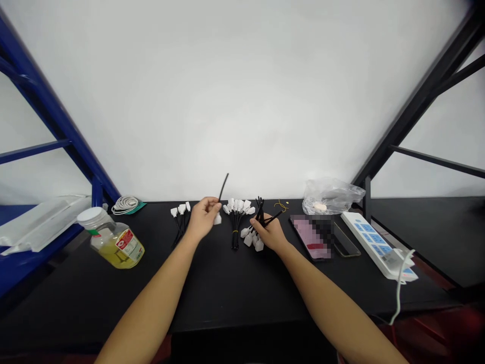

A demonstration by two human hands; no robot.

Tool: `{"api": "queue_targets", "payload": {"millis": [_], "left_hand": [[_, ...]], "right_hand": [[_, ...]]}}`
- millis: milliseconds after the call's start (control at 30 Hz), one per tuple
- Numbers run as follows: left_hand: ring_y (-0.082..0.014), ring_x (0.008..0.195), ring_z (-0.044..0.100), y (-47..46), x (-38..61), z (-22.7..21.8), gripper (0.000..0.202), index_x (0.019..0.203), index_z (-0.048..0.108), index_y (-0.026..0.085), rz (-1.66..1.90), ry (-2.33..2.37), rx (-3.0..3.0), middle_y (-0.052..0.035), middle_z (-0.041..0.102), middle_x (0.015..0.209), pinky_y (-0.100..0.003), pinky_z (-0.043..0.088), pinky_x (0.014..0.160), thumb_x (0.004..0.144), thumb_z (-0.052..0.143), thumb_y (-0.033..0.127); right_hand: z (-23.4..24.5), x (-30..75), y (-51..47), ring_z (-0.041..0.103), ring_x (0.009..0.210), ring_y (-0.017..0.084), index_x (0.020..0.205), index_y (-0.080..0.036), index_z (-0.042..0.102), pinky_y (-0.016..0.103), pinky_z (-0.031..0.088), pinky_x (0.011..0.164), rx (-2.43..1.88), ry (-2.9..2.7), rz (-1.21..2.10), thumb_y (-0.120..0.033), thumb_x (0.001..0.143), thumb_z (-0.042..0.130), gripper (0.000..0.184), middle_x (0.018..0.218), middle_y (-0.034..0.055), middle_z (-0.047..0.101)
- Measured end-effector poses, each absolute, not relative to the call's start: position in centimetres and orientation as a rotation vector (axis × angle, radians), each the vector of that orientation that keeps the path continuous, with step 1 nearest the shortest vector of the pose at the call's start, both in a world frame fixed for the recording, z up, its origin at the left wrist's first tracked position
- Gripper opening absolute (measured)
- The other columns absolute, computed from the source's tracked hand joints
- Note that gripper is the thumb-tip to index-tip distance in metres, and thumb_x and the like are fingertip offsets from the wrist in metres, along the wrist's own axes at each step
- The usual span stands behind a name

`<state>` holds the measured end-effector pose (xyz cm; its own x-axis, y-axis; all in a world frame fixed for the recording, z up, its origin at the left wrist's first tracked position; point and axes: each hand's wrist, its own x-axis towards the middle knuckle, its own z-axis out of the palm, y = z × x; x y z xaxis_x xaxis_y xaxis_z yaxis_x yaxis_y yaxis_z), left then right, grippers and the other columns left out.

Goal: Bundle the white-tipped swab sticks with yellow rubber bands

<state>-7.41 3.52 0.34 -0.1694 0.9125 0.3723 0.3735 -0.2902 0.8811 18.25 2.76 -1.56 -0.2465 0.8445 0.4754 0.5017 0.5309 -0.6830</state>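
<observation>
My left hand (pixel 205 216) is closed on one short black cable (pixel 224 186), which points up from the fingertips. Its white end piece (pixel 217 219) shows below them. In my right hand (pixel 268 231) is a loose bunch of similar cables (pixel 259 206), black ends up and white end pieces (pixel 251 239) hanging on the left side. Between the hands lies a bundle of these cables (pixel 235 225), tied with a yellow band (pixel 235 231), its white ends fanned toward the wall. A few more cables (pixel 182 215) lie left of my left hand, partly hidden by it.
A jar (pixel 120 246) of yellow liquid and a coiled white cord (pixel 126 204) are at left. To the right lie a phone (pixel 308 237), a clear-edged case (pixel 346 241), a power strip (pixel 373 242), a plastic bag (pixel 333 194) and yellow bands (pixel 281 205). Metal frames flank the black table (pixel 235 298).
</observation>
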Motion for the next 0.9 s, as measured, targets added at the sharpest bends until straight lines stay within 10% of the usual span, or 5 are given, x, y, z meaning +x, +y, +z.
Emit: {"api": "queue_targets", "payload": {"millis": [433,900], "left_hand": [[-0.0129,0.063,0.058,-0.1,-0.3,-1.5,0.022,0.091,0.071,0.017,1.125,1.103,1.907,-0.0022,0.067,0.075,-0.026,0.048,0.061,0.087,0.066,0.038],[-0.0331,0.116,0.061,4.6,-15.0,-0.7,0.035,0.117,0.061,0.022,0.244,2.366,1.7,-0.0141,0.064,0.127,-0.043,0.05,0.091,0.088,0.057,0.04]], "right_hand": [[-1.6,18.5,2.2,0.06,0.071,0.02,0.081,-0.023,0.057,0.032,0.047,0.067,-1.063,-1.891,0.365,-0.046,0.097,0.051,0.028,0.077,0.0055,0.063],[-1.2,18.4,2.6,0.058,0.068,0.018,0.078,-0.022,0.054,0.029,0.044,0.064,-1.145,-1.892,0.39,-0.047,0.098,0.046,0.033,0.073,0.0049,0.064]]}}
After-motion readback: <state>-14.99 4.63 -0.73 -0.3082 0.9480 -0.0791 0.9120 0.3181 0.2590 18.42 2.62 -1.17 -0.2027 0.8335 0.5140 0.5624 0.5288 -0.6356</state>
